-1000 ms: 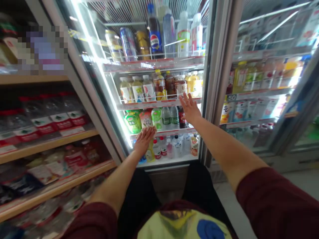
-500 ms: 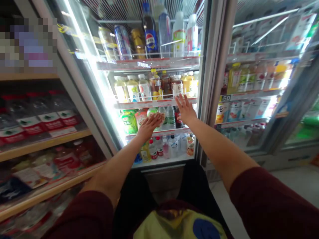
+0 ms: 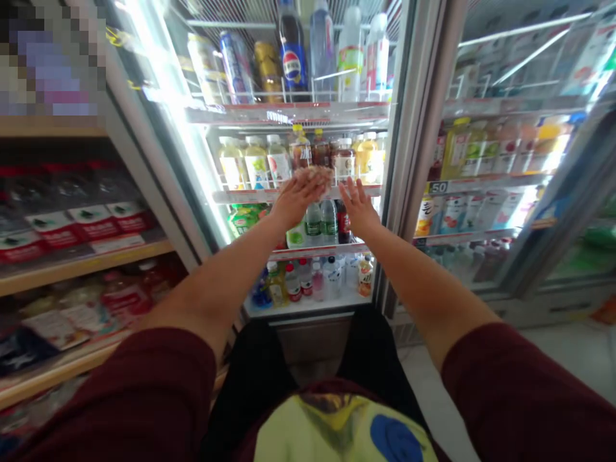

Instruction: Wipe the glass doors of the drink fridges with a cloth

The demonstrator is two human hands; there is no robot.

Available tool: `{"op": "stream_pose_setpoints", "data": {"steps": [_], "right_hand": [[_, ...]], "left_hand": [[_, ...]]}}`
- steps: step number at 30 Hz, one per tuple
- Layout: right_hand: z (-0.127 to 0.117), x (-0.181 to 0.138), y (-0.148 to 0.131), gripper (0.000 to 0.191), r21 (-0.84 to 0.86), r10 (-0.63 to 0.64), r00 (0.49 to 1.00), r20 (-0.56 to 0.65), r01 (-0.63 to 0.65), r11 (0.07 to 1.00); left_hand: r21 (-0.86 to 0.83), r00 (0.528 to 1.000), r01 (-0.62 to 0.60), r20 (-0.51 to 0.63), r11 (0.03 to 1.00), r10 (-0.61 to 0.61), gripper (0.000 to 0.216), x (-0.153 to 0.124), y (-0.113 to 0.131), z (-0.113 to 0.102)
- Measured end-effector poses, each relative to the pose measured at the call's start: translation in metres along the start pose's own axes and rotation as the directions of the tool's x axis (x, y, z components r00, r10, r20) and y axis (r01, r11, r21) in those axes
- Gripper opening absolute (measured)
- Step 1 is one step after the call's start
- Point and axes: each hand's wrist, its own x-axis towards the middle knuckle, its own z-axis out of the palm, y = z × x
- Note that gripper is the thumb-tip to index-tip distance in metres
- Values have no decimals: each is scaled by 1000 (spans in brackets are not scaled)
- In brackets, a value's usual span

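Note:
I face an open drinks cooler. My left hand (image 3: 299, 194) is raised with its fingers stretched flat, fingertips blurred, against the front rail of the second shelf (image 3: 245, 194), just below the juice and tea bottles (image 3: 276, 160). My right hand (image 3: 357, 206) is beside it, fingers spread and holding nothing, in front of the same rail and above a dark bottle with a red label (image 3: 342, 223). Clear bottles with green labels (image 3: 314, 221) stand under my hands on the third shelf.
The top shelf carries cans (image 3: 231, 58) and a Pepsi bottle (image 3: 292, 54). Small bottles (image 3: 308, 279) fill the bottom shelf. A metal post (image 3: 416, 147) separates a second cooler behind glass (image 3: 505, 154). Wooden shelves (image 3: 86, 263) with packs of red-labelled bottles (image 3: 91, 221) stand at left.
My left hand has risen from the third shelf's rail up and to the right to the second shelf's rail, close to my right hand. My right hand has hardly moved.

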Motion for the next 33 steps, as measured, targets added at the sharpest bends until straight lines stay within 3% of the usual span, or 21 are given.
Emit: {"op": "stream_pose_setpoints", "data": {"steps": [3, 6, 8, 9, 12, 14, 15, 16, 18, 20, 21, 22, 24, 26, 27, 29, 31, 33], "right_hand": [[3, 0, 1, 128, -15, 8, 1000, -20, -8, 1000], [6, 1, 2, 130, -15, 15, 1000, -19, -15, 1000], [7, 1, 2, 130, -20, 10, 1000, -22, -11, 1000], [7, 1, 3, 130, -24, 13, 1000, -24, -14, 1000], [8, 2, 3, 130, -24, 23, 999, -39, -24, 999], [8, 2, 4, 130, -16, 15, 999, -37, -16, 1000], [8, 1, 4, 130, -14, 11, 999, -32, -11, 1000], [8, 1, 5, 130, -12, 8, 1000, -24, -9, 1000], [8, 1, 5, 132, -14, 12, 1000, -7, -13, 1000], [7, 0, 6, 131, -21, 15, 1000, -7, -15, 1000], [7, 0, 6, 131, -27, 18, 1000, -7, -18, 999], [7, 0, 5, 131, -33, 23, 1000, -7, -23, 999], [7, 1, 5, 131, -37, 30, 999, -11, -31, 999], [7, 1, 4, 129, -29, 23, 999, -22, -24, 999], [8, 0, 4, 128, -25, 19, 999, -26, -20, 999], [7, 0, 4, 129, -24, 17, 999, -29, -17, 1000], [7, -1, 3, 131, -33, 32, 999, -17, -33, 999], [7, -2, 2, 131, -36, 40, 999, -17, -40, 999]], "left_hand": [[-3, 995, -94, 13, 996, 94, 64, 15, 4, -8], [5, 982, 56, -179, 998, -54, 76, 30, -15, -26], [-2, 940, 174, -299, 985, -166, 78, 30, -24, -26], [3, 939, 173, -304, 985, -164, 77, 26, -24, -22], [26, 991, -103, -88, 994, 105, 70, 6, -18, -2], [23, 963, -270, 26, 963, 270, 69, -2, -20, 5], [35, 960, -281, 25, 959, 280, 70, -3, -25, 4], [54, 970, -240, -9, 969, 241, 70, -1, -32, 0], [76, 990, -45, -132, 996, 55, 74, 2, -48, -11], [54, 959, 170, -239, 984, -152, 78, 1, -59, -19], [44, 950, 209, -248, 977, -192, 79, -4, -61, -20], [42, 962, 180, -218, 983, -167, 79, -11, -60, -18], [40, 997, -26, -69, 999, 29, 76, -30, -58, -11], [34, 984, -176, 42, 984, 174, 71, -46, -63, -6], [47, 988, -153, 35, 987, 152, 69, -51, -70, -6], [86, 997, 25, -76, 996, -19, 67, -55, -90, -12], [85, 964, 204, -192, 975, -185, 73, -58, -110, -19], [63, 943, 259, -235, 964, -238, 75, -66, -118, -19]]}}
